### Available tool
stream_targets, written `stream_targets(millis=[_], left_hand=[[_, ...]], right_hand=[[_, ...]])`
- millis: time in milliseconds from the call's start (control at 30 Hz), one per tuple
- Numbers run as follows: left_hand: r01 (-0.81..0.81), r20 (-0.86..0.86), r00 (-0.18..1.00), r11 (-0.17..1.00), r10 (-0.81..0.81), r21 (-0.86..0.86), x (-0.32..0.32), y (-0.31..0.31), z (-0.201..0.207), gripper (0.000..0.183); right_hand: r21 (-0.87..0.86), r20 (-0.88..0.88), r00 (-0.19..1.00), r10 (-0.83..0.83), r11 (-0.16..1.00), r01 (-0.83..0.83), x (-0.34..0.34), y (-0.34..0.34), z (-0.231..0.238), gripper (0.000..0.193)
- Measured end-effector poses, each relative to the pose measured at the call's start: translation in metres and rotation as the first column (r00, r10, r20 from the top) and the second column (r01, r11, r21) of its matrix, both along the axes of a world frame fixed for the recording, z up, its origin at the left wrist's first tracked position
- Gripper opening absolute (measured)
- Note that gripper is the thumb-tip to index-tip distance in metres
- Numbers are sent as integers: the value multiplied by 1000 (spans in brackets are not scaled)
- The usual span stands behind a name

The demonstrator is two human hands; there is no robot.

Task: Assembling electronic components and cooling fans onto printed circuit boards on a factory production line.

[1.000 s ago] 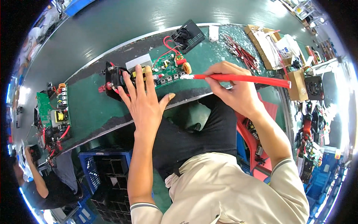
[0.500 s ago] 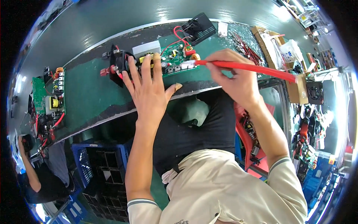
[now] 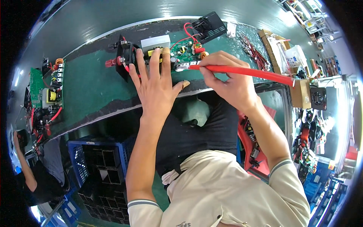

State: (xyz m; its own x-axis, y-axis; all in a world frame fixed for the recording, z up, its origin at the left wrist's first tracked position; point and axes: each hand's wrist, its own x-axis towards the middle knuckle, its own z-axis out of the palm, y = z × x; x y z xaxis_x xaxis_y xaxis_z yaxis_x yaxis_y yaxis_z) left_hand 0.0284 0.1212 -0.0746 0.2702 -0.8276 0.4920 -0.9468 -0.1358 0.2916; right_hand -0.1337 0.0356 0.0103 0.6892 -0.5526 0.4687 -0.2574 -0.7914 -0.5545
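Observation:
A green circuit board (image 3: 185,56) with coils, capacitors and a white block (image 3: 155,41) lies on the bench. Joined to its left end is a black panel with a fan (image 3: 126,58) and red terminals (image 3: 113,62). My left hand (image 3: 155,89) rests over the board's left part, fingers spread, with tan covers on some fingertips. In a pinch, my right hand (image 3: 232,85) holds a long red stick (image 3: 257,72). The stick's left end touches the row of parts along the board's near edge, where white paste (image 3: 182,67) shows. Fine detail of that tip cannot be made out.
Red wires run from the board to a black vented panel (image 3: 209,27). Beyond my right hand lie loose red wires (image 3: 255,53) and a cardboard box (image 3: 272,51). Another board (image 3: 36,87) stands at the left. Below are a blue crate (image 3: 77,151) and a co-worker's arm (image 3: 26,166).
My right hand has drawn the red stick leftward along the board's near edge. My left hand stays spread over the board, and the whole view has shifted slightly.

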Motion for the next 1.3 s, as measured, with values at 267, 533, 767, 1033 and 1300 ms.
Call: stream_targets(millis=[267, 533, 767, 1033, 1300], left_hand=[[-6, -9, 1000, 1000, 6, 28, -4, 4, 1, 94], [-24, 19, 1000, 999, 24, 22, -4, -1, 5, 94], [-24, 12, 1000, 999, 24, 43, -3, -2, 4, 95], [-20, -4, 1000, 999, 20, 47, -6, 3, 3, 95], [-23, -16, 1000, 998, 24, 60, 2, 4, 4, 94]], right_hand=[[342, 213, 941, -262, 922, 180, -24, -18, 32, 12], [264, -24, 997, 76, 962, -67, -56, -31, 43, 18], [260, 10, 1000, 11, 965, -14, -33, -18, 23, 18], [22, -97, 991, 95, 995, -93, -27, -16, 21, 20], [3, -79, 985, 154, 988, -155, -11, -16, 21, 22]])
